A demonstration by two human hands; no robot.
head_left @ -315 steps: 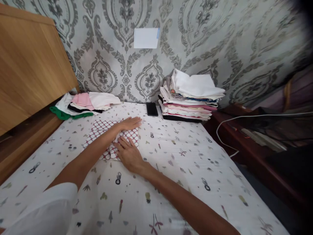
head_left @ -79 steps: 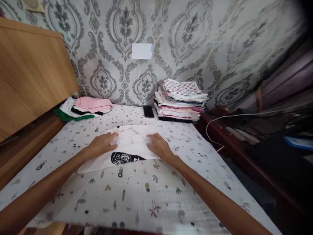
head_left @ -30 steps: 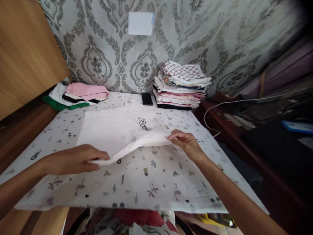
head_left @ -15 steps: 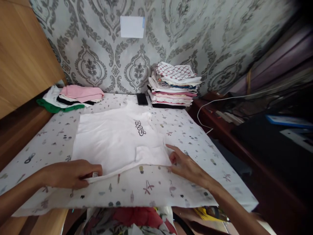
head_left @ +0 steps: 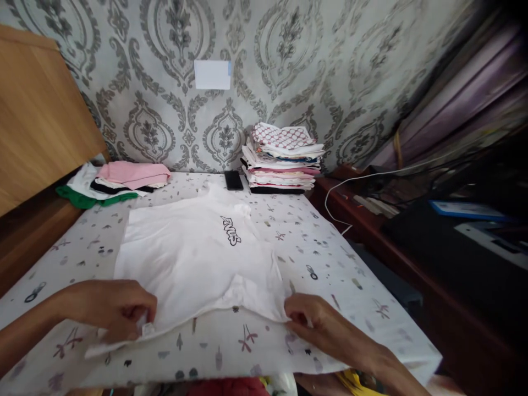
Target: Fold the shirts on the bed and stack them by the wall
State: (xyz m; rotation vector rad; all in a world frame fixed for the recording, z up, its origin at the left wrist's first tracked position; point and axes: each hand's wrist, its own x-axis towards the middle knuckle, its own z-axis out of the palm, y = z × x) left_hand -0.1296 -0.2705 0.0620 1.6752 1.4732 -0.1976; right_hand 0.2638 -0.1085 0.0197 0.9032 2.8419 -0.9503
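A white T-shirt [head_left: 185,258] with black lettering lies spread sideways over the patterned cloth on the table, its collar side toward the right. My left hand [head_left: 111,308] pinches the near edge by the hem, close to a small white tag. At the sleeve end, my right hand [head_left: 317,319] has thumb and fingers closed on the shirt's near right corner. Between the two hands the near edge sags a little, with a rumpled fold near the sleeve.
A tall stack of folded clothes [head_left: 282,165] stands by the wall, with a black phone [head_left: 234,180] beside it. Folded pink, white and green garments [head_left: 132,176] lie at the back left. A white cable [head_left: 328,201] hangs near the dark desk on the right.
My right hand has closed on the sleeve corner and drawn it toward me. My left hand has shifted slightly left and nearer with the hem. The view has tilted up a little.
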